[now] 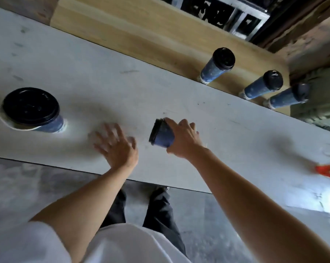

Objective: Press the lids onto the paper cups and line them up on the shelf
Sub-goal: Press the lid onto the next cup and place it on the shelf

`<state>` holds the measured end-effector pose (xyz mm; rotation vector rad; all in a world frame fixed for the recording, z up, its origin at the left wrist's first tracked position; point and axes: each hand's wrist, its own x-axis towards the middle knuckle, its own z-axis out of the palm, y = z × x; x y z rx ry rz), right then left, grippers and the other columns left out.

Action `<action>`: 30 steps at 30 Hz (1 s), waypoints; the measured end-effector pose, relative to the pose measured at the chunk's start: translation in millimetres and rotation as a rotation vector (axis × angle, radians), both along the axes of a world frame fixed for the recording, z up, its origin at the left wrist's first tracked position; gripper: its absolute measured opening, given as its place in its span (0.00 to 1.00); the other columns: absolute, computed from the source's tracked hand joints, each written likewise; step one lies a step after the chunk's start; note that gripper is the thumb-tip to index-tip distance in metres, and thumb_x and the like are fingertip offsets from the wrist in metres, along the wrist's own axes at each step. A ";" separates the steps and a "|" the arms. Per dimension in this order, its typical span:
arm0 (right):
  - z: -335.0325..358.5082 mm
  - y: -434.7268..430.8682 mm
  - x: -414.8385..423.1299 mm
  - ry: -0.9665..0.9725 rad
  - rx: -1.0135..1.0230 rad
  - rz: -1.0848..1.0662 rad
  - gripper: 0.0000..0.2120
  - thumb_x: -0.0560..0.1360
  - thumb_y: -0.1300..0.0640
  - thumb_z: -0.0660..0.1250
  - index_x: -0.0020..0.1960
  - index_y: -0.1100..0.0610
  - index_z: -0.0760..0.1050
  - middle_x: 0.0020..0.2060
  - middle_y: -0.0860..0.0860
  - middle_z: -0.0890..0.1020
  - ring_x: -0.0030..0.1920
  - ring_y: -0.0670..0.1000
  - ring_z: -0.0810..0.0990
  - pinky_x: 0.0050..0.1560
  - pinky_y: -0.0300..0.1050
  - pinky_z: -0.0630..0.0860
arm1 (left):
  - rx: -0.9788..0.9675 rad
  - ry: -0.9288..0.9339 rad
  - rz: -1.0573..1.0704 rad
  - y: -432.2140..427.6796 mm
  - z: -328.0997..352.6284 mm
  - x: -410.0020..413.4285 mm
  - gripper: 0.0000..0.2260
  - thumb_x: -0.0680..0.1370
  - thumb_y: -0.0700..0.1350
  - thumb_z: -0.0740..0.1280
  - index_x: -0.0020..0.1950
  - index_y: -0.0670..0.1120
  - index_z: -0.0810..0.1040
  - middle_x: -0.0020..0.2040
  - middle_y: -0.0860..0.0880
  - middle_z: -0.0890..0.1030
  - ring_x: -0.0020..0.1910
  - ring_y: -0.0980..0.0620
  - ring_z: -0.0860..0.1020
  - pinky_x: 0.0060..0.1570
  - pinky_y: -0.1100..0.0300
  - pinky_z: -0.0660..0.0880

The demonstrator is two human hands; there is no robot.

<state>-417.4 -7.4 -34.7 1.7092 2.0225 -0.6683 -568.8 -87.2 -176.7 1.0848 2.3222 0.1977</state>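
My right hand (185,139) grips a blue paper cup (163,138) with a black lid on it, tilted with the lid toward the left, above the white table (84,73). To its left my left hand (115,145) hovers with fingers spread and holds nothing. At the far left of the table stands another blue cup (32,109) with a black lid on top. Three lidded blue cups (218,65) (264,85) (288,96) stand in a row on the wooden shelf (141,35) behind the table, toward its right end.
A red and white object (329,172) lies at the table's right edge. The wooden shelf's left part holds nothing. A dark window frame (226,14) is beyond the shelf. My legs and the grey floor are below the table's near edge.
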 end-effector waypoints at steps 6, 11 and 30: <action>26.7 56.6 -8.6 -0.436 0.178 0.504 0.41 0.69 0.56 0.74 0.76 0.42 0.58 0.66 0.55 0.67 0.66 0.60 0.65 0.60 0.55 0.67 | 0.028 0.033 0.137 9.2 -15.2 21.4 0.35 0.78 0.59 0.57 0.81 0.44 0.53 0.81 0.37 0.53 0.79 0.28 0.47 0.72 0.26 0.50; 45.2 89.5 -40.1 -0.581 0.330 0.848 0.38 0.68 0.54 0.73 0.75 0.46 0.62 0.64 0.56 0.68 0.66 0.62 0.65 0.63 0.58 0.67 | 0.068 0.071 0.175 12.5 -19.0 24.6 0.37 0.74 0.60 0.60 0.79 0.46 0.53 0.82 0.39 0.53 0.79 0.29 0.47 0.71 0.26 0.53; 71.6 130.6 -58.4 -0.800 0.648 1.221 0.26 0.72 0.54 0.68 0.69 0.50 0.69 0.63 0.57 0.72 0.64 0.63 0.68 0.67 0.60 0.65 | 0.134 0.288 0.228 12.9 -19.2 31.9 0.36 0.72 0.59 0.65 0.77 0.47 0.62 0.80 0.42 0.60 0.79 0.31 0.49 0.76 0.33 0.40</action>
